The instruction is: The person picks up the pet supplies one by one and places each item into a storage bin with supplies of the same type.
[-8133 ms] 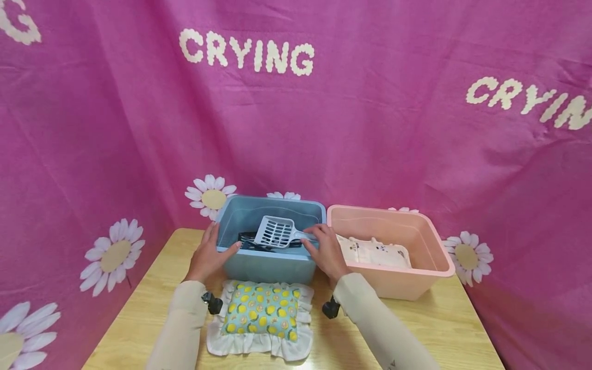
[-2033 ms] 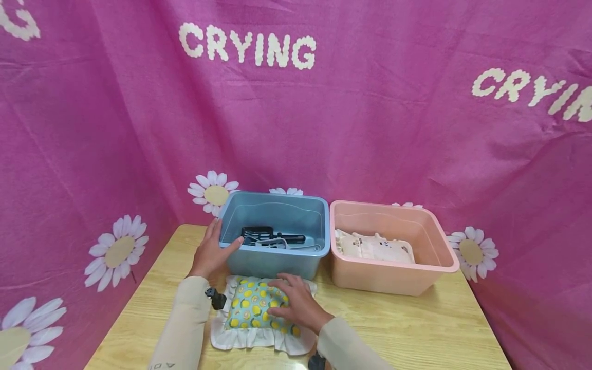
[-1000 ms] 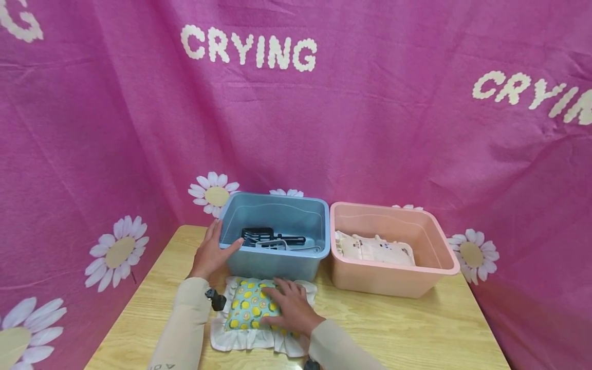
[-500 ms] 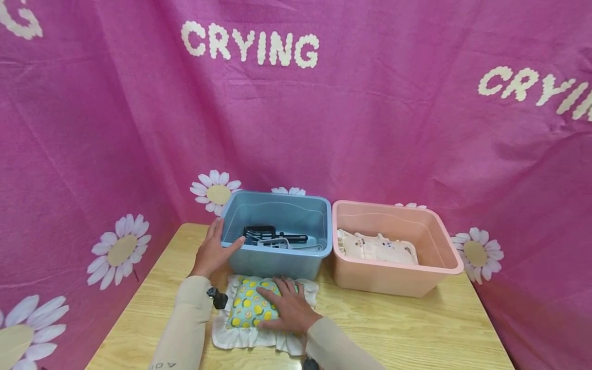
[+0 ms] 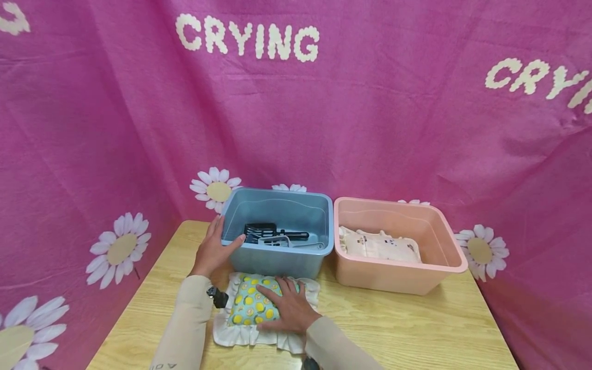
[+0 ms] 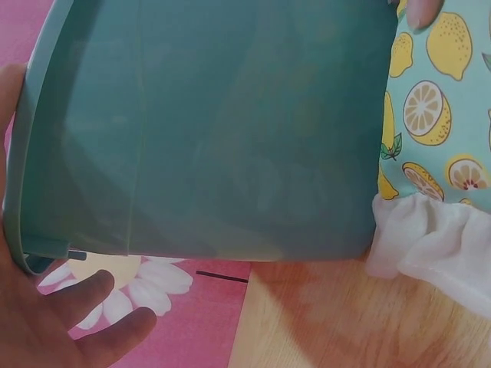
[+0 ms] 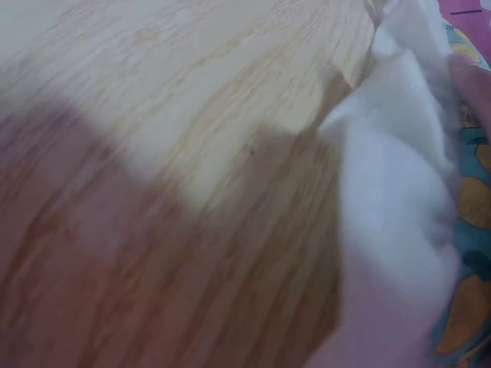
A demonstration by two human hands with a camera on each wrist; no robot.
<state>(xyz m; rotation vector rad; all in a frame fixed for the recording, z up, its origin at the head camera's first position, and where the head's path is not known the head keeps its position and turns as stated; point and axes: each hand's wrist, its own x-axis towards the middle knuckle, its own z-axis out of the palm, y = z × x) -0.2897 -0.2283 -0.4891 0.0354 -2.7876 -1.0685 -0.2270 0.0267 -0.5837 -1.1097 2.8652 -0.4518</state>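
Observation:
My left hand [image 5: 213, 252] rests at the front left corner of the blue bin [image 5: 277, 261], thumb over the rim; the left wrist view shows its other fingers loosely spread outside. With fingers spread, my right hand [image 5: 292, 308] lies on a small lemon-print cushion [image 5: 250, 303] with a white frill, flat on the table before the bin. Part of the cushion is hidden under that hand. Inside the bin are a black slotted scoop [image 5: 261, 229] and a light blue-grey litter scoop [image 5: 307, 245], whose lower part is hidden behind the front wall.
A pink bin [image 5: 384, 280] stands right of the blue one, holding a cream cushion [image 5: 386, 247] with small prints. The wooden table [image 5: 393, 329] is edged at the back and sides by a pink curtain [image 5: 393, 128] with daisies and letters.
Eight seconds ago my right hand held the litter scoop by its handle over the blue bin. The scoop now lies inside, and that hand has come down onto the lemon-print cushion. My left hand stays put.

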